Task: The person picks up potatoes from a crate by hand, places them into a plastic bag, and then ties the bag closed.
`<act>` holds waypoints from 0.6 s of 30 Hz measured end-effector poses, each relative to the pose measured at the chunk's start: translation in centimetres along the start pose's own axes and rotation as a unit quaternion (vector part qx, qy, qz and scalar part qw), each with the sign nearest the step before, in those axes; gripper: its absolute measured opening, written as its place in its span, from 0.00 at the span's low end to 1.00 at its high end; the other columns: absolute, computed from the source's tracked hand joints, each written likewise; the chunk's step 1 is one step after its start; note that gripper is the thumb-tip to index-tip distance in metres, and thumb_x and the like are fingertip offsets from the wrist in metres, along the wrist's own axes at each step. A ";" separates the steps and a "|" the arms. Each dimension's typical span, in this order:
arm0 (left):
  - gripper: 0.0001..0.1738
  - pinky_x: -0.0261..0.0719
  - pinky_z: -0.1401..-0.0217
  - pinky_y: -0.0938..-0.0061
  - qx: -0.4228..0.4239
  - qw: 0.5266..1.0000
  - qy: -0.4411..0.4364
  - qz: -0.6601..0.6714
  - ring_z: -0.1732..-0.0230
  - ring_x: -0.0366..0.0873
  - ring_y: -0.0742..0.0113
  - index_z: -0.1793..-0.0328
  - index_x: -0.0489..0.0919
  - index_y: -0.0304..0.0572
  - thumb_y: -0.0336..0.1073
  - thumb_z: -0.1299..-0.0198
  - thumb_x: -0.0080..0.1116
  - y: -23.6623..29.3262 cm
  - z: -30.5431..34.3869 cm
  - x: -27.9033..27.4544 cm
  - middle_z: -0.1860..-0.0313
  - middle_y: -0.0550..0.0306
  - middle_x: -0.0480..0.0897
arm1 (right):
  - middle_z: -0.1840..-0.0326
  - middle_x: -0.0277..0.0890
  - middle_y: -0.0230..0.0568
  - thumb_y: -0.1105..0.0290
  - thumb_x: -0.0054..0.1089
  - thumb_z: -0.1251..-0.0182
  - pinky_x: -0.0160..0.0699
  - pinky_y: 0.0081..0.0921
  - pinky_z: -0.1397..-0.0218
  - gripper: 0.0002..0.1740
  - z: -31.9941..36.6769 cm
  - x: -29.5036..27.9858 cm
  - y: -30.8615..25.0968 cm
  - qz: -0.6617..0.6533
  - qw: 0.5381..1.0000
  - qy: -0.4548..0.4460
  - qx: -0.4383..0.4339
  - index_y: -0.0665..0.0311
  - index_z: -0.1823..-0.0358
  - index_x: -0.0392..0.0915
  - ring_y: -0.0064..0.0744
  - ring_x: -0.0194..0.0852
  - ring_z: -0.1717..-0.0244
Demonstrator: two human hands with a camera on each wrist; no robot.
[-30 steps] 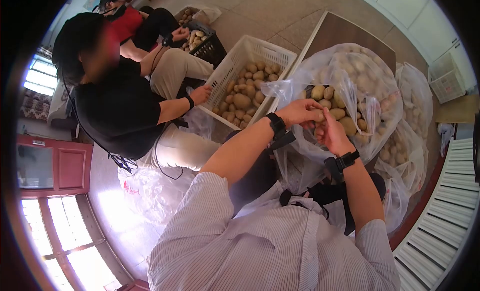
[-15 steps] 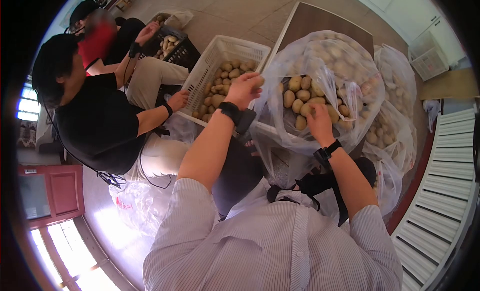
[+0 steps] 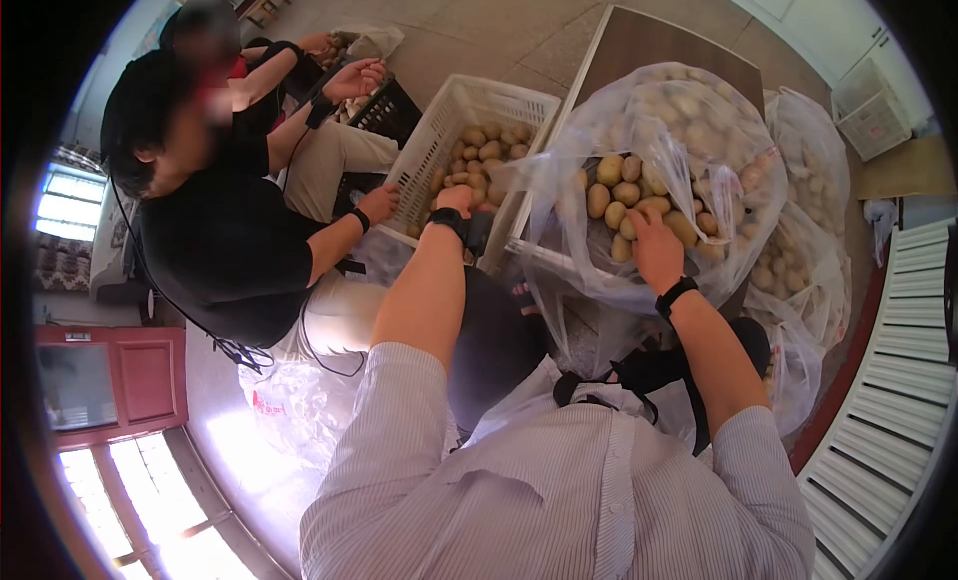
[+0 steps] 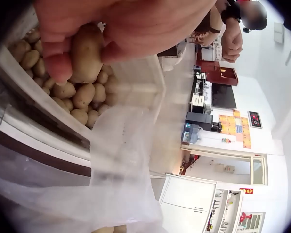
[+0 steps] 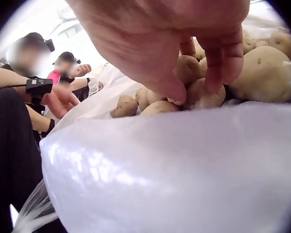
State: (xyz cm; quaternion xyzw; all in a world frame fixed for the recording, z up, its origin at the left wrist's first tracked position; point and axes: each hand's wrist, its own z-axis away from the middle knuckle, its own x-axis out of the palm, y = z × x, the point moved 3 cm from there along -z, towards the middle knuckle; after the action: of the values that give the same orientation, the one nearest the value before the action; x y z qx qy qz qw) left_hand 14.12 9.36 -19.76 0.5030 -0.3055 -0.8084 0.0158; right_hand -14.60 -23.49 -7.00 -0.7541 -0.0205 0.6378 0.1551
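My left hand [image 3: 456, 199] is over the white plastic crate [image 3: 409, 171], near its front side. In the left wrist view it pinches an oval potato [image 4: 86, 53] between fingers and thumb, above the other potatoes [image 4: 82, 96] in the crate. My right hand [image 3: 659, 253] reaches into the opening of a clear plastic bag [image 3: 559, 196] full of potatoes [image 3: 626, 193]. Seen from the right wrist, thumb and fingertips are curled about a potato [image 5: 203, 94] at the bag's near edge, among several others.
The bag lies on a brown-topped low table [image 3: 669, 51] beside the crate. More potato-filled bags [image 3: 803, 161] stand to the right. A person in black [image 3: 220, 221] sits at the left of the crate, one hand at its rim. A black crate [image 3: 389, 111] stands farther back.
My hands, close together over the bag a second ago, have parted. The left has carried a potato leftward and down into the crate's space; the right has gone down among the potatoes in the bag.
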 end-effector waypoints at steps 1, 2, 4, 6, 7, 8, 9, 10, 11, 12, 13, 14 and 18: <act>0.12 0.83 0.64 0.60 0.029 0.994 0.004 -0.101 0.62 0.84 0.51 0.62 0.83 0.40 0.36 0.50 0.71 0.1 0.0 0.0 0.63 0.47 0.84 | 0.38 0.70 0.40 0.76 0.58 0.42 0.82 0.45 0.54 0.29 -0.1 0.0 0.1 0.000 1.000 0.001 0.000 0.52 0.37 0.72 0.51 0.81 0.56; 0.13 0.83 0.62 0.59 0.055 0.981 0.011 -0.184 0.61 0.84 0.49 0.64 0.84 0.39 0.36 0.53 0.72 0.2 -0.1 0.1 0.64 0.45 0.84 | 0.39 0.71 0.40 0.75 0.59 0.42 0.82 0.45 0.54 0.28 -0.1 -0.1 0.2 -0.006 1.000 -0.001 -0.006 0.52 0.38 0.72 0.51 0.80 0.55; 0.14 0.83 0.59 0.56 0.060 0.972 0.008 -0.225 0.59 0.86 0.46 0.68 0.86 0.37 0.37 0.59 0.76 0.1 -0.4 0.1 0.65 0.42 0.86 | 0.41 0.71 0.40 0.74 0.60 0.42 0.82 0.44 0.54 0.27 -0.1 -0.2 0.2 -0.012 1.000 -0.002 -0.011 0.52 0.39 0.73 0.51 0.80 0.55; 0.15 0.83 0.59 0.56 0.058 0.972 -0.007 -0.230 0.60 0.86 0.46 0.67 0.86 0.37 0.37 0.58 0.76 -0.7 -1.1 0.6 0.65 0.43 0.86 | 0.42 0.72 0.41 0.69 0.63 0.41 0.81 0.45 0.52 0.25 -0.2 -0.2 0.4 -0.047 0.999 -0.006 -0.004 0.54 0.40 0.73 0.52 0.79 0.52; 0.15 0.83 0.60 0.55 0.056 0.970 -0.023 -0.234 0.60 0.86 0.46 0.66 0.86 0.37 0.37 0.58 0.76 -1.2 -1.4 0.9 0.66 0.43 0.86 | 0.42 0.72 0.41 0.69 0.63 0.41 0.81 0.45 0.52 0.25 -0.2 -0.2 0.4 -0.047 0.999 -0.005 -0.004 0.54 0.40 0.73 0.52 0.79 0.52; 0.15 0.83 0.60 0.55 0.057 0.970 -0.022 -0.234 0.60 0.86 0.46 0.66 0.86 0.37 0.37 0.58 0.76 -1.0 -1.4 0.7 0.66 0.43 0.86 | 0.42 0.72 0.41 0.67 0.64 0.41 0.80 0.46 0.51 0.25 -0.1 -0.2 0.5 -0.071 0.997 -0.004 0.014 0.55 0.41 0.72 0.54 0.78 0.51; 0.14 0.83 0.59 0.56 0.083 0.961 -0.039 -0.260 0.60 0.85 0.46 0.67 0.86 0.37 0.38 0.57 0.76 -0.7 -1.3 0.5 0.66 0.44 0.86 | 0.42 0.72 0.42 0.65 0.65 0.41 0.80 0.47 0.50 0.25 0.0 -0.3 0.6 -0.096 0.995 -0.003 0.033 0.56 0.41 0.72 0.55 0.78 0.50; 0.14 0.83 0.59 0.56 0.109 0.951 -0.055 -0.285 0.60 0.85 0.47 0.67 0.86 0.38 0.38 0.56 0.76 -0.4 -1.2 0.4 0.65 0.44 0.86 | 0.42 0.72 0.42 0.65 0.65 0.41 0.80 0.47 0.50 0.25 0.1 -0.3 0.7 -0.096 0.995 -0.002 0.034 0.56 0.41 0.72 0.55 0.78 0.50; 0.14 0.83 0.59 0.56 0.110 0.950 -0.056 -0.285 0.60 0.85 0.47 0.67 0.86 0.38 0.38 0.56 0.76 -1.9 -2.4 0.7 0.65 0.44 0.86 | 0.42 0.72 0.43 0.64 0.66 0.41 0.79 0.47 0.50 0.26 0.2 -0.4 0.8 -0.120 0.992 0.004 0.043 0.57 0.41 0.72 0.57 0.77 0.49; 0.13 0.83 0.58 0.56 0.206 0.931 -0.092 -0.287 0.60 0.85 0.47 0.67 0.87 0.38 0.38 0.55 0.75 -4.1 -4.3 1.7 0.63 0.45 0.86 | 0.42 0.72 0.44 0.63 0.66 0.41 0.79 0.47 0.49 0.27 0.3 -0.5 0.9 -0.144 0.988 0.010 0.051 0.57 0.40 0.72 0.58 0.76 0.48; 0.12 0.83 0.58 0.56 0.254 0.917 -0.110 -0.287 0.59 0.85 0.47 0.67 0.87 0.39 0.38 0.55 0.75 -3.9 -4.6 1.6 0.61 0.46 0.86 | 0.42 0.72 0.44 0.63 0.66 0.41 0.79 0.47 0.49 0.27 0.4 -0.4 1.1 -0.143 0.988 0.010 0.053 0.57 0.40 0.72 0.58 0.76 0.48; 0.12 0.83 0.58 0.55 0.301 0.901 -0.127 -0.286 0.59 0.85 0.48 0.67 0.87 0.39 0.38 0.54 0.75 -3.6 -4.8 1.3 0.60 0.46 0.86 | 0.43 0.72 0.46 0.63 0.66 0.40 0.78 0.46 0.49 0.26 0.6 -0.2 1.4 -0.189 0.980 0.033 0.045 0.58 0.41 0.73 0.58 0.76 0.48; 0.15 0.81 0.49 0.60 0.375 0.876 -0.075 -0.295 0.43 0.78 0.48 0.55 0.85 0.36 0.35 0.48 0.60 1.6 -2.1 -0.6 0.54 0.44 0.85 | 0.53 0.77 0.46 0.61 0.64 0.36 0.79 0.40 0.53 0.23 1.1 0.7 2.1 -0.277 0.953 0.115 0.030 0.64 0.43 0.74 0.48 0.80 0.54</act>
State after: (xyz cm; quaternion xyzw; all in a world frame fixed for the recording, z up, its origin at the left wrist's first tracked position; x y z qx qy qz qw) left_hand 15.68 7.25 -19.11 0.4759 -0.4236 -0.6355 -0.4361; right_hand -15.87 -25.06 -8.34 -0.7820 -0.1916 0.4789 0.3498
